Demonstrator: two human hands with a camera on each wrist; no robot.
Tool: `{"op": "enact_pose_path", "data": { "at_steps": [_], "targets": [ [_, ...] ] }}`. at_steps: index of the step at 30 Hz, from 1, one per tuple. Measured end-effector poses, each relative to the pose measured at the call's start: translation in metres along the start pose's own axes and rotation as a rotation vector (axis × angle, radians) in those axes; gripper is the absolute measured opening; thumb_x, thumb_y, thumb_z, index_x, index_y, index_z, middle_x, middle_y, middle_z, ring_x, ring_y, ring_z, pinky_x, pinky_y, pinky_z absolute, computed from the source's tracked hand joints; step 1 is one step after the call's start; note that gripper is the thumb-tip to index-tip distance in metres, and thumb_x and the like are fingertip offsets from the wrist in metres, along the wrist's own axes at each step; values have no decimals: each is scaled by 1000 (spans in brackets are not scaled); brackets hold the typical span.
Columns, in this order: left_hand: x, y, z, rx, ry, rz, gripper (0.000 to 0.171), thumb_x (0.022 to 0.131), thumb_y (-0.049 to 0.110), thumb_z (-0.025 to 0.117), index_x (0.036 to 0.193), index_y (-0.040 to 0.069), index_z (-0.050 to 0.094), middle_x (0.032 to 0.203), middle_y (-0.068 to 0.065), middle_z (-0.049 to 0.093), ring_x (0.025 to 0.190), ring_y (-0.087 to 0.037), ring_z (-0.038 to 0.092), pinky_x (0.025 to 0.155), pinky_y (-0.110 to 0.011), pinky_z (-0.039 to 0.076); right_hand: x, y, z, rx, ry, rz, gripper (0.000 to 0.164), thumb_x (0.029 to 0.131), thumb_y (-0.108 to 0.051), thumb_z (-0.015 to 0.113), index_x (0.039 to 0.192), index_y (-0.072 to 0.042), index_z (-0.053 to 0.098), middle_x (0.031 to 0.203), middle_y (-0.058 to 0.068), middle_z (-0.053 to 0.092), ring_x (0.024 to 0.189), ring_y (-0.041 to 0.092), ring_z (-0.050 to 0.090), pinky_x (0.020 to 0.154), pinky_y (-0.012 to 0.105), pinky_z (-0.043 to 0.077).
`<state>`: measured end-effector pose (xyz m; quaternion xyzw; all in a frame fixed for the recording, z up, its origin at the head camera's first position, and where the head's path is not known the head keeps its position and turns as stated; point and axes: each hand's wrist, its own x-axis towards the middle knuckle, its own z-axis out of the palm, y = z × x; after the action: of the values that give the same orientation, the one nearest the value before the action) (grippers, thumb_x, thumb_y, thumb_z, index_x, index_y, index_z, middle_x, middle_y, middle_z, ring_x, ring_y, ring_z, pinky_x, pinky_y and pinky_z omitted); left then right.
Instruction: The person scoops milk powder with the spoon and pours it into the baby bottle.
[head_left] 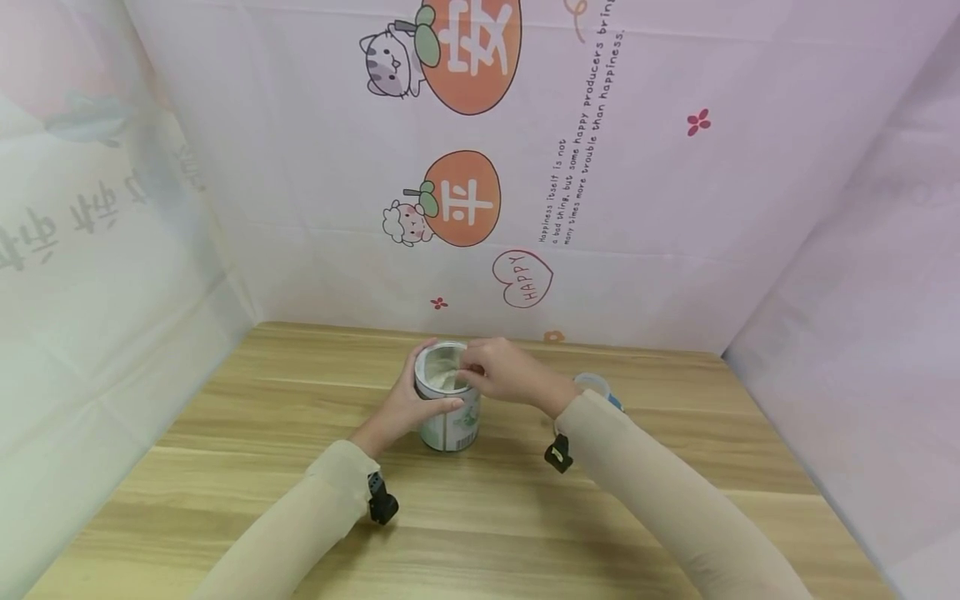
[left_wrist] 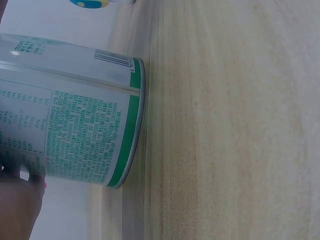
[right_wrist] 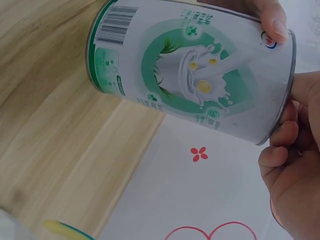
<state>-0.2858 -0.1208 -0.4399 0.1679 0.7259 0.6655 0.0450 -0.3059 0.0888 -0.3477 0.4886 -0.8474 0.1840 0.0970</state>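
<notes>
"Tin [head_left: 453,427] upright in the grasp of the left hand [head_left: 405,407], open mouth just left of the right hand [head_left: 504,371]."

"And the right hand's own state?"

"Bent over the rim, fingertips hidden inside; impossible to tell whether pinching anything. Clear round item [head_left: 592,382] just right of the right wrist, partly hidden."

"Step in hand?"

"Reaching into the tin, apparently. Next, presumably: lifting clear of the rim, with a steady left grasp."
</notes>
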Motion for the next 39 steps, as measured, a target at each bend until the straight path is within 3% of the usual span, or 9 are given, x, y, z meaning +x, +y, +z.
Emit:
{"op": "enact_pose_path", "data": {
  "at_steps": [9,16,23,32,39],
  "targets": [
    [-1,0,0,-4,6,11,103,79,25,88,153,45,19,148,-11,39,128,-35,50,102,-55,41,5,1,-1,61,-38,40,27,93,-6,70,69,-13,60,65,-6,48,57,4,41,52,19,37],
    [-1,0,1,-19,6,15,103,80,22,88,153,46,19,147,-10,39,129,-38,49,103,-55,41,6,2,-2,153,-63,133,24,96,-10,66,73,-12,64,64,-7,51,55,5,42,51,20,38],
    [-2,4,1,-12,-1,7,103,81,20,87,154,44,17,150,-16,36,130,-40,47,105,-58,38,1,5,-2,280,-12,271,26,98,-16,62,73,-11,62,62,-6,51,57,8,43,52,23,39],
    [-1,3,0,16,10,2,102,81,20,87,154,41,19,149,-13,38,131,-36,46,107,-60,35,-10,14,-4,427,93,410,34,101,-20,59,69,-11,51,61,-2,42,56,12,38,53,26,34],
    [-1,5,1,20,20,6,105,79,22,88,154,43,18,147,-9,41,129,-33,48,106,-59,37,-14,17,-6,446,119,461,37,102,-24,59,69,-12,50,61,-2,40,56,13,36,52,26,32]
  ]
}}
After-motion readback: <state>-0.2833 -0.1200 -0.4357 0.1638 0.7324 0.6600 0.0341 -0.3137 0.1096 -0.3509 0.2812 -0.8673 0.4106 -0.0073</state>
